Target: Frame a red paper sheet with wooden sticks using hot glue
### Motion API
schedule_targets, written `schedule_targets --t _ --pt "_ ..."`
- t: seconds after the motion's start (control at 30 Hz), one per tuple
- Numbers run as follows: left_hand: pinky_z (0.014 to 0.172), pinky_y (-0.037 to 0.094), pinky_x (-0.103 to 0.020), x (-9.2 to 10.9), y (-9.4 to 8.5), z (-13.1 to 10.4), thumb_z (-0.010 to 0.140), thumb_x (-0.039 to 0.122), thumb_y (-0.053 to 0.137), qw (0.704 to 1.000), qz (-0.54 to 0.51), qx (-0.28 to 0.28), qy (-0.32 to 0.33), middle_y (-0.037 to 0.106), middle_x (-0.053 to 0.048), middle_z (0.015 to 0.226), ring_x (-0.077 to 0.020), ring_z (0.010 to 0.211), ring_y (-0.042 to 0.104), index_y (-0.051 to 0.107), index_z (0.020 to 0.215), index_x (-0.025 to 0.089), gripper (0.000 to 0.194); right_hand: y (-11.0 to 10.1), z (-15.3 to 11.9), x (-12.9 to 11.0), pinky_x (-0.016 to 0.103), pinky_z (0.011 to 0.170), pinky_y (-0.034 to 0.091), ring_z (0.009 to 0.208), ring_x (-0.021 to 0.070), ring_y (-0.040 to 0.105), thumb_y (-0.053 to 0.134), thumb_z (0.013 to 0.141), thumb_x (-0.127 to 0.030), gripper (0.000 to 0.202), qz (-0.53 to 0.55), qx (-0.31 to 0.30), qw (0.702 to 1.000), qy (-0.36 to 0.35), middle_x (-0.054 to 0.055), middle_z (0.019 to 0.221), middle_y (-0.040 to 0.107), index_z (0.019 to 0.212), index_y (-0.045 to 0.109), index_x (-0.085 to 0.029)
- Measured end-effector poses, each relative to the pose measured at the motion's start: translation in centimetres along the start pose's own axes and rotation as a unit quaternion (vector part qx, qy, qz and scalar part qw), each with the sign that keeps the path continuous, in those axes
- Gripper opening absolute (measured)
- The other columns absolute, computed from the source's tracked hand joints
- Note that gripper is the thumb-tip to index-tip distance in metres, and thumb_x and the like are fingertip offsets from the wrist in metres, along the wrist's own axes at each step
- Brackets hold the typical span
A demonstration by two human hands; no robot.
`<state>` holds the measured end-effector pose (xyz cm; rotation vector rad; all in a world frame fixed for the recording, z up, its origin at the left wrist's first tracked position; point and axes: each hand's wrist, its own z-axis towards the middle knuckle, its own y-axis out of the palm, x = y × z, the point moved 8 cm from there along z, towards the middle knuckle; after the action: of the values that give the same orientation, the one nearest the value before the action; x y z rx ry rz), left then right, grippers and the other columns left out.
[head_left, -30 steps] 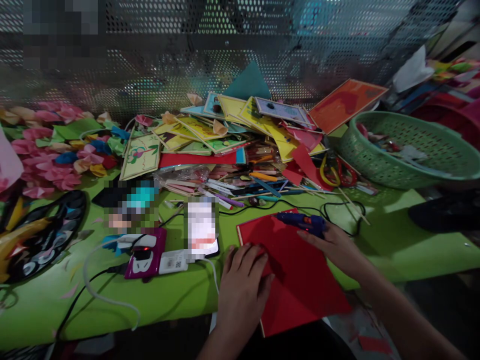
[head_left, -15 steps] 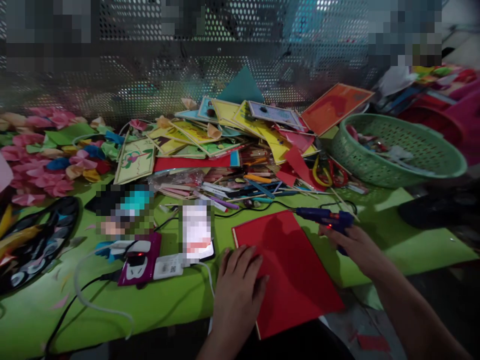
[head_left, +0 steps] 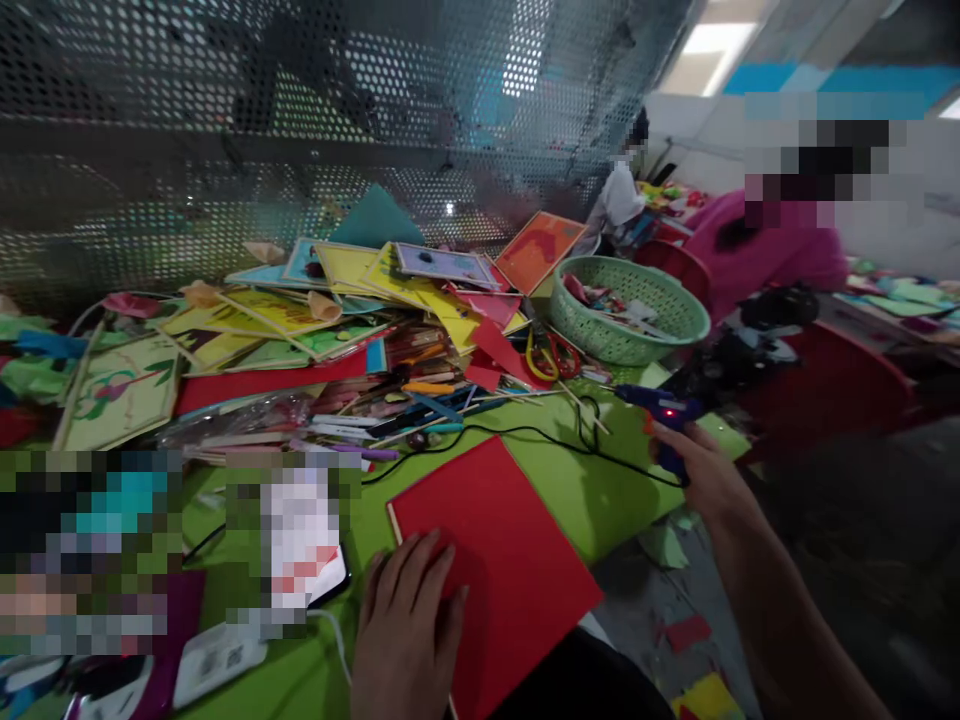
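Note:
A red sheet of card (head_left: 502,560) lies on the green table cover, with a pale thin strip along its left edge. On that left side rests my left hand (head_left: 412,600), flat with its fingers stretched out. My right hand (head_left: 694,465) is wrapped round a blue hot glue gun (head_left: 660,403), held up to the right of the card. The gun's nozzle points left and a small red light glows on its body. Its black cord (head_left: 525,432) runs across the table behind the card.
Behind lie scissors (head_left: 551,357), pens (head_left: 352,425) and a pile of colourful cards (head_left: 300,315). A green basket (head_left: 630,325) of scraps stands at the back right. A phone (head_left: 304,535) and a purple power strip (head_left: 180,630) are at left. A person in pink (head_left: 780,245) is beyond.
The view has turned to the right, bringing the person in pink and a red tub into sight. The glue gun stays in my right hand, and my left hand stays on the card.

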<state>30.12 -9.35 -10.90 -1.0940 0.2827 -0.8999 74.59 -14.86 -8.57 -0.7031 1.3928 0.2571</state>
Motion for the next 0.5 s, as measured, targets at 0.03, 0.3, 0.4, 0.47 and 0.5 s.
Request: schedule_targets --t 0.03,0.3,0.4,0.47,0.5 --pt "0.115 0.037 -0.044 -0.1 0.0 -0.1 0.098 0.026 0.060 1.000 0.004 0.001 0.001 0.070 -0.002 0.141 -0.0259 0.127 0.063 0.067 0.132 0.025 0.035 -0.4 0.5 0.5 0.031 0.049 0.047 0.055 0.0178 0.055 0.082 0.059 -0.057 0.037 -0.004 0.008 1.000 0.005 0.000 0.063 0.060 0.071 0.063 -0.027" --pt "0.113 0.041 -0.045 -0.3 0.1 -0.2 0.098 0.026 0.060 1.000 0.010 0.003 0.002 0.070 -0.002 0.141 -0.0256 0.126 0.064 0.068 0.130 0.025 0.033 -1.2 3.0 3.8 0.034 0.055 0.052 0.060 0.0204 0.062 0.073 0.060 -0.065 0.047 -0.088 0.033 0.994 0.048 0.003 0.070 0.069 0.081 0.068 -0.024" --pt "0.113 0.043 -0.045 -0.1 -0.2 -0.1 0.098 0.023 0.059 1.000 0.000 0.003 -0.015 0.070 -0.001 0.141 -0.0250 0.127 0.063 0.067 0.131 0.026 0.034 -2.0 3.5 3.5 0.039 0.062 0.053 0.068 0.0247 0.065 0.072 0.061 -0.065 0.044 -0.163 0.029 0.986 0.035 0.006 0.078 0.074 0.080 0.070 -0.025" --pt "0.113 0.043 -0.046 0.2 -0.6 0.0 0.098 0.020 0.059 0.999 -0.019 0.004 -0.043 0.070 -0.001 0.140 -0.0249 0.127 0.064 0.068 0.130 0.027 0.034 -2.8 3.6 3.0 0.045 0.064 0.051 0.067 0.0287 0.065 0.071 0.065 -0.063 0.037 -0.222 0.023 0.975 0.020 0.010 0.077 0.074 0.074 0.069 -0.028" --pt "0.114 0.043 -0.047 0.1 -0.8 0.0 0.097 0.019 0.059 0.997 -0.032 0.005 -0.067 0.071 0.000 0.139 -0.0251 0.127 0.064 0.068 0.129 0.027 0.033 -3.1 3.7 2.8 0.048 0.064 0.050 0.066 0.0306 0.065 0.069 0.069 -0.063 0.033 -0.249 0.016 0.968 0.006 0.012 0.075 0.073 0.071 0.068 -0.030"
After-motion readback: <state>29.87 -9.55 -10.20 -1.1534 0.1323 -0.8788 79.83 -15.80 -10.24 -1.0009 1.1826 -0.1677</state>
